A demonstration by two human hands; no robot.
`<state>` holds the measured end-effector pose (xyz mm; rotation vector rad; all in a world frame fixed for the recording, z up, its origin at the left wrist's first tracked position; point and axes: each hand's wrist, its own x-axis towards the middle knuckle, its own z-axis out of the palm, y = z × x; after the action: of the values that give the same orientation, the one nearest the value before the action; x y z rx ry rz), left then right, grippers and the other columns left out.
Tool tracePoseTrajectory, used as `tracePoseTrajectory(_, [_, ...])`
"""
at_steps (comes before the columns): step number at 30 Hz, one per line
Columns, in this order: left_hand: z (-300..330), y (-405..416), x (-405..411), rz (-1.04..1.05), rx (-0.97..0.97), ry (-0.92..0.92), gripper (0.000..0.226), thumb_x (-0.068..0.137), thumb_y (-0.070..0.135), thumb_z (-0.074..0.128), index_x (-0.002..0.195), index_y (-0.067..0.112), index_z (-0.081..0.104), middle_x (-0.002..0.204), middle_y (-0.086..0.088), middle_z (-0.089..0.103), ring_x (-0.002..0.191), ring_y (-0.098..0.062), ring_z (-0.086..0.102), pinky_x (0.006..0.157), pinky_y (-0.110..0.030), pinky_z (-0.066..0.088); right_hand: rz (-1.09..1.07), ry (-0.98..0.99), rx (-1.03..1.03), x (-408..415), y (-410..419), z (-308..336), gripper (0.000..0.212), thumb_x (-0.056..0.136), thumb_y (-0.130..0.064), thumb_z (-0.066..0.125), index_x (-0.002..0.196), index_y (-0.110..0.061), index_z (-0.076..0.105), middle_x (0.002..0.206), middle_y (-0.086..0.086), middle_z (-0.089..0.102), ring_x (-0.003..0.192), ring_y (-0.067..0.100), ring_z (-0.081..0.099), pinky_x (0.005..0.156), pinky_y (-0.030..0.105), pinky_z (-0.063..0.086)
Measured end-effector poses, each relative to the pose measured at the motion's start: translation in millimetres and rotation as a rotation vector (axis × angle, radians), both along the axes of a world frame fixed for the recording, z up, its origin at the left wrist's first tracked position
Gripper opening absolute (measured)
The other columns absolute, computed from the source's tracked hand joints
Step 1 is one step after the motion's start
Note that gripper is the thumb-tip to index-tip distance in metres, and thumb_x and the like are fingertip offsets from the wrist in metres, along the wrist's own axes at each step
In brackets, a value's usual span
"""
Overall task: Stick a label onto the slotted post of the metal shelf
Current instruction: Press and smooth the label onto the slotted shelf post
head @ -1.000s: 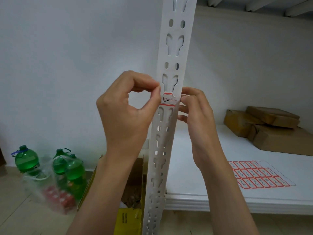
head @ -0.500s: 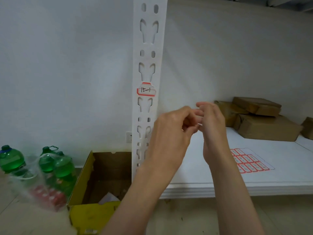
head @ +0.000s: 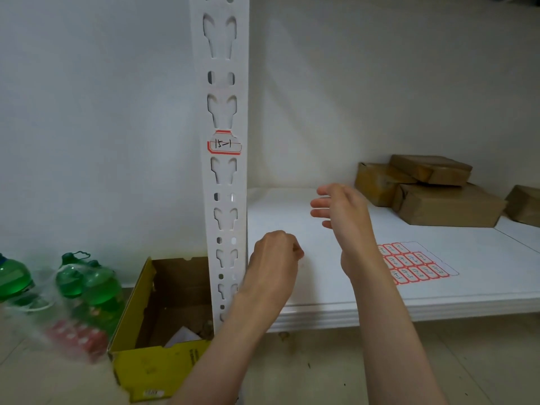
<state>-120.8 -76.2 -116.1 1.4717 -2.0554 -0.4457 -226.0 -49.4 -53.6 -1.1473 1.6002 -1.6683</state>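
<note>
A white slotted post [head: 223,176] rises up the middle of the view. A red-edged white label [head: 224,145] with handwritten marks is stuck across it between two slot pairs. My left hand [head: 273,263] hangs low, right of the post and in front of the shelf, its fingers loosely curled and holding nothing. My right hand [head: 342,209] hovers above the white shelf board [head: 336,296], fingers straight and spread, also holding nothing. Both hands are well below the label and apart from the post. A sheet of red-edged labels [head: 415,264] lies on the shelf board, right of my right forearm.
Several brown parcels [head: 432,194] are stacked at the back right of the shelf. On the floor left of the post stands an open yellow cardboard box [head: 146,358]. Further left, green bottles [head: 90,285] sit in a clear plastic bag.
Both hands have let go of the label and dropped away from the post. The label stays stuck on it. The view has shifted so the post sits further left.
</note>
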Motion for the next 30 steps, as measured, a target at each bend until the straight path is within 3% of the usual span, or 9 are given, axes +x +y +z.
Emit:
tracePoseTrajectory(4, [-3.8,1.2,-1.2,0.034,0.021,0.023,0.001,0.087,0.015,0.076,0.086,0.015,0.075,0.086,-0.002,0.071,0.080,-0.019,0.068,0.078,-0.034,0.059,0.017,0.032,0.030,-1.2,-1.6,-1.9,0.023,0.102,-0.027,0.043,0.107,-0.017,0.063,0.095,0.001,0.070,0.087,0.013,0.068,0.082,0.030,0.051])
tracePoseTrajectory(5, [-5.8,1.0,-0.9,0.039,0.018,0.030,0.006,0.084,0.016,0.079,0.084,0.014,0.073,0.084,-0.001,0.070,0.078,-0.018,0.067,0.076,-0.033,0.059,0.020,0.040,0.037,-1.5,-1.8,-2.3,0.024,0.102,-0.027,0.043,0.107,-0.017,0.063,0.095,0.001,0.071,0.087,0.013,0.068,0.080,0.029,0.051])
tracePoseTrajectory(9, [-13.5,0.6,0.4,0.029,-0.003,0.081,0.007,0.089,0.009,0.071,0.085,0.013,0.076,0.081,0.004,0.066,0.073,-0.011,0.057,0.063,-0.014,0.046,0.024,0.050,0.050,-2.0,-2.6,-3.6,0.024,0.101,-0.027,0.043,0.106,-0.016,0.064,0.096,0.003,0.071,0.087,0.014,0.069,0.078,0.028,0.050])
tracePoseTrajectory(15, [-12.0,-0.4,-1.3,0.017,0.032,0.043,0.020,0.092,0.001,0.061,0.102,0.011,0.076,0.100,-0.003,0.072,0.091,-0.020,0.070,0.086,-0.031,0.058,0.030,0.060,0.060,-1.3,-2.9,-4.0,0.023,0.101,-0.026,0.044,0.105,-0.016,0.064,0.097,0.003,0.071,0.087,0.014,0.069,0.080,0.029,0.050])
tracePoseTrajectory(19, [-9.1,-2.7,-0.3,0.036,0.031,0.047,0.017,0.087,0.000,0.069,0.090,0.014,0.077,0.086,0.001,0.073,0.080,-0.016,0.071,0.082,-0.032,0.061,0.036,0.070,0.058,0.6,-2.7,-3.6,0.024,0.101,-0.026,0.044,0.105,-0.015,0.064,0.096,0.004,0.072,0.085,0.014,0.068,0.078,0.028,0.049])
tracePoseTrajectory(23, [-4.8,-1.6,-0.2,0.033,-0.009,0.038,0.010,0.085,0.008,0.076,0.083,0.016,0.070,0.068,0.011,0.057,0.068,-0.009,0.059,0.075,-0.028,0.057,0.043,0.077,0.054,2.5,-2.5,-2.9,0.023,0.101,-0.026,0.044,0.103,-0.017,0.065,0.095,0.003,0.072,0.085,0.013,0.069,0.079,0.029,0.049])
tracePoseTrajectory(26, [-9.4,0.5,2.4,-0.012,-0.090,0.066,0.017,0.088,-0.001,0.065,0.084,0.016,0.070,0.085,0.003,0.063,0.079,-0.014,0.059,0.070,-0.022,0.048,0.045,0.083,0.055,3.2,-2.6,-2.5,0.023,0.101,-0.027,0.043,0.104,-0.017,0.064,0.096,0.002,0.072,0.085,0.012,0.069,0.081,0.029,0.050])
tracePoseTrajectory(28, [-12.4,1.6,4.1,-0.049,-0.101,0.056,0.028,0.089,-0.007,0.055,0.092,0.014,0.074,0.102,-0.004,0.066,0.093,-0.020,0.061,0.074,-0.021,0.041,0.044,0.089,0.054,3.6,-2.6,-2.2,0.024,0.101,-0.027,0.043,0.105,-0.017,0.064,0.096,0.002,0.072,0.085,0.012,0.069,0.082,0.030,0.050])
tracePoseTrajectory(30, [-12.7,1.9,3.7,-0.056,-0.081,0.054,0.032,0.090,-0.008,0.052,0.099,0.012,0.075,0.105,-0.005,0.068,0.098,-0.021,0.062,0.078,-0.022,0.043,0.043,0.090,0.049,4.0,-2.5,-2.0,0.024,0.101,-0.027,0.043,0.105,-0.016,0.065,0.095,0.002,0.072,0.085,0.013,0.069,0.081,0.029,0.050])
